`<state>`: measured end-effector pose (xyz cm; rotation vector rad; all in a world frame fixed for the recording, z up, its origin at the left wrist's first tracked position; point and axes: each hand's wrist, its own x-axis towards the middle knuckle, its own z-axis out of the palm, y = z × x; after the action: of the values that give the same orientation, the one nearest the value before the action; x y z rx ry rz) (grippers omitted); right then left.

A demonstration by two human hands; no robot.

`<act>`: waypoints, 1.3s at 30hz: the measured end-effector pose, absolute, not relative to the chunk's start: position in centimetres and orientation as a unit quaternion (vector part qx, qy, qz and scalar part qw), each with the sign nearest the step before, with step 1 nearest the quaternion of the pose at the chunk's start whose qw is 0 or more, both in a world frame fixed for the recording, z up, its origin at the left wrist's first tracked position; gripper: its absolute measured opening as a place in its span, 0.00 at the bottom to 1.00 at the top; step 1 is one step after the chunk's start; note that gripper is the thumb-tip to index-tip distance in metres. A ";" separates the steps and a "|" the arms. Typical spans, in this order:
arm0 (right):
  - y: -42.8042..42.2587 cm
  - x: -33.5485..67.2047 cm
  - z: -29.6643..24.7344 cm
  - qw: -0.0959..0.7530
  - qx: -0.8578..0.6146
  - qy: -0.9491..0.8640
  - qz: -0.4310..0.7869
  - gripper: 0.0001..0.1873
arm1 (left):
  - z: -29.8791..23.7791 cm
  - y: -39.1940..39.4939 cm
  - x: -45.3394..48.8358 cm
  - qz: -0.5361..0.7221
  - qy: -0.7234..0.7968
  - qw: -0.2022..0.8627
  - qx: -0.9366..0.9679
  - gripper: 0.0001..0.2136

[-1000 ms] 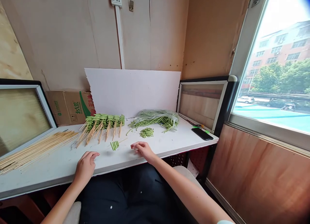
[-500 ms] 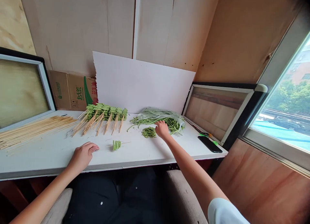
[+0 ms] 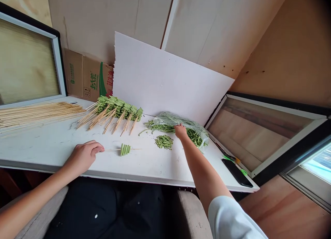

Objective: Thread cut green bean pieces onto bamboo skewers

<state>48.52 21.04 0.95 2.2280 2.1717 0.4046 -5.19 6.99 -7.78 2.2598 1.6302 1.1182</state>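
At the front left of the table, my left hand [image 3: 84, 157] is closed, pinching the end of a thin bamboo skewer [image 3: 110, 149]. Several short pieces of green long bean [image 3: 125, 149] are threaded side by side on this skewer, and its tip sticks out to the right. My right hand [image 3: 181, 131] reaches to the front edge of a clear plastic bag of long beans [image 3: 168, 119] and touches or hovers over the beans; its fingertips are partly hidden. Just left of and below that hand lies a small pile of cut bean pieces [image 3: 164, 142].
Finished bean skewers [image 3: 117, 106] are stacked at the back, sticks toward me. Loose bamboo sticks [image 3: 38, 113] lie at the left. A cardboard box [image 3: 85, 75] and a white board [image 3: 165, 79] stand behind. A black phone [image 3: 236, 172] lies near the right edge.
My view has tilted and shifted. My right hand has moved from beside the cut pile to the bagged beans. My left hand still holds the skewer.
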 end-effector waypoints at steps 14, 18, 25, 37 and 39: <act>21.2 51.5 10.6 -0.101 0.720 0.661 0.186 0.14 | -6.8 6.4 -4.6 0.375 0.553 0.076 0.740 0.16; 21.0 52.4 13.5 -0.128 0.719 0.657 0.187 0.12 | -7.0 6.4 -4.5 0.382 0.548 0.084 0.739 0.15; 20.8 52.6 14.5 -0.166 0.703 0.666 0.186 0.12 | -6.7 6.2 -4.4 0.378 0.551 0.082 0.740 0.15; 21.9 51.4 15.6 -0.195 0.714 0.637 0.215 0.09 | -6.5 6.0 -4.3 0.372 0.547 0.084 0.745 0.14; 22.2 50.9 15.7 -0.197 0.720 0.627 0.222 0.10 | -6.4 5.9 -4.2 0.370 0.546 0.082 0.747 0.14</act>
<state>50.95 22.23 15.66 2.5994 2.2627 0.8007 -4.22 5.94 -6.38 2.2328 1.6299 1.1054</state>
